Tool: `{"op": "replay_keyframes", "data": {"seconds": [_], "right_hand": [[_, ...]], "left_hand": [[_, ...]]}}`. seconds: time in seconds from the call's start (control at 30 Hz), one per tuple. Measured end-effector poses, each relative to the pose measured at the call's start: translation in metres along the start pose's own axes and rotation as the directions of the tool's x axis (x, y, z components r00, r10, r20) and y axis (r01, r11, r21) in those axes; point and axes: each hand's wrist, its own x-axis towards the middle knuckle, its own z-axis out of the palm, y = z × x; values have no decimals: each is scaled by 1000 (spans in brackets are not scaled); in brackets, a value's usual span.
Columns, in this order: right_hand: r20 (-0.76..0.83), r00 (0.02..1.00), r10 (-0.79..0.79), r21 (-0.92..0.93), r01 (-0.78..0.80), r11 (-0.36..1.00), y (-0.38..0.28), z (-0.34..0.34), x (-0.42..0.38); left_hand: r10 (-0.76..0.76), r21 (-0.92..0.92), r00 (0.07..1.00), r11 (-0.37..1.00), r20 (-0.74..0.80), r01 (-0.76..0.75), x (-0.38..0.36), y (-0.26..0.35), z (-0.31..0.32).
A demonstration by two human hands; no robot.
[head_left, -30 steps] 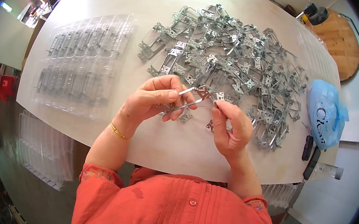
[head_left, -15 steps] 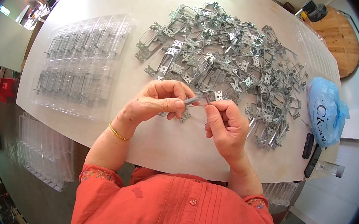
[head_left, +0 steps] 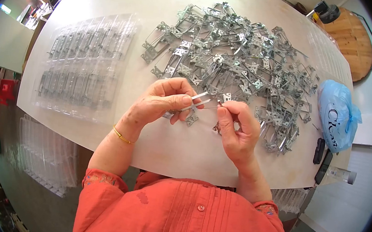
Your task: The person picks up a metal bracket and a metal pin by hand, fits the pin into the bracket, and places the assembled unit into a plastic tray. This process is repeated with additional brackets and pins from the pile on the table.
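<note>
Near the table's front, my left hand (head_left: 167, 100) pinches a metal bracket (head_left: 200, 99) between thumb and fingers, its pale strips pointing right. My right hand (head_left: 238, 128) is closed at the fingertips on a thin metal piece (head_left: 212, 107) beside the bracket; its full shape is hard to make out. Just beyond both hands lies a large heap of metal brackets (head_left: 229, 52), some of them close behind my fingertips.
Clear plastic trays (head_left: 87, 65) with metal parts stand on the left of the table. At the right are a blue plastic bag (head_left: 338, 116), a black object (head_left: 319, 151) and a clear bottle (head_left: 342, 174). More clear trays (head_left: 50, 156) sit below the table's left edge.
The metal bracket in my left hand has turned, and its two pale strips now show spread apart. My right hand has shifted slightly right, away from my left.
</note>
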Motion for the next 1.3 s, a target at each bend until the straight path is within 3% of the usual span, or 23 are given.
{"op": "replay_keyframes", "data": {"seconds": [0.03, 0.17, 0.27, 0.37, 0.43, 0.53, 0.63, 0.73, 0.87, 1.03, 1.3], "right_hand": [[-43, 975, -218, -166, 208, 964, 1, 0, 3], [-21, 950, -312, -136, 306, 942, 3, 4, 8], [50, 966, -255, -119, 259, 958, 6, 3, 4], [30, 986, -163, -15, 163, 986, 8, 2, 0], [12, 998, 54, 225, -55, 973, 3, 3, -2], [25, 988, 152, 386, -150, 910, -3, 1, 1], [75, 979, 188, 516, -200, 833, 5, 0, 1], [123, 969, 213, 581, -244, 776, 5, 5, -1], [209, 954, 214, 572, -297, 765, 7, 7, -5], [144, 980, 140, 425, -189, 885, 4, 7, -4], [112, 971, 212, 451, -240, 859, -2, 4, -6]], "left_hand": [[-26, 5, 1000, 1000, 12, 25, 0, 0, 0], [-85, -1, 996, 996, 35, 85, -2, 0, 0], [-103, 30, 991, 994, 84, 101, -3, 0, -4], [-40, -98, 994, 994, 102, 50, -1, -2, -5], [76, -333, 967, 943, 245, 10, 4, -12, -13], [198, -370, 938, 925, 285, -83, 6, -15, -12], [191, -193, 941, 971, 279, -140, 2, -7, -7], [114, -205, 977, 976, 180, -76, -2, -2, 0], [134, -197, 972, 976, 191, -95, 1, -13, -13], [368, -139, 926, 924, 85, -355, 9, -20, -7], [126, -194, 957, 978, 259, -76, -1, -17, -10]]}}
